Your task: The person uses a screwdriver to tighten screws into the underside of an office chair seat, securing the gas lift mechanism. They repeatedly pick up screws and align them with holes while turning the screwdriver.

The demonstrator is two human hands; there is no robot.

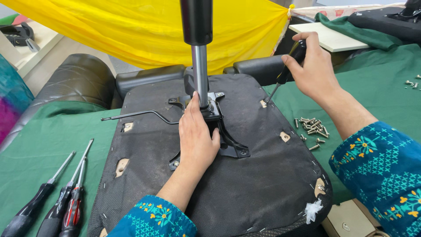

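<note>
Screwdriver (287, 70), stiff and light, sat gripped by its handle in our right hand (313, 68) near the seat's (258, 184) far-right edge, left hand (197, 136) flat steadying the mechanism plate (230, 147).

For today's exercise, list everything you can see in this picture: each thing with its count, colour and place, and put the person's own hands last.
Chair seat: one, black, upside down, centre.
Metal bracket: one, black, on the seat.
Gas cylinder: one, black and silver, upright in the bracket.
Lever rod: one, dark, left of the bracket.
Spare screwdrivers: three, black and red handles, lower left.
Screws: a pile, silver, right of the seat.
Cloth: green, covering the table.
Fabric: yellow, behind.
Board: one, pale, upper right.
Left hand: flat on the bracket.
Right hand: holds a black screwdriver at the seat edge.
</note>
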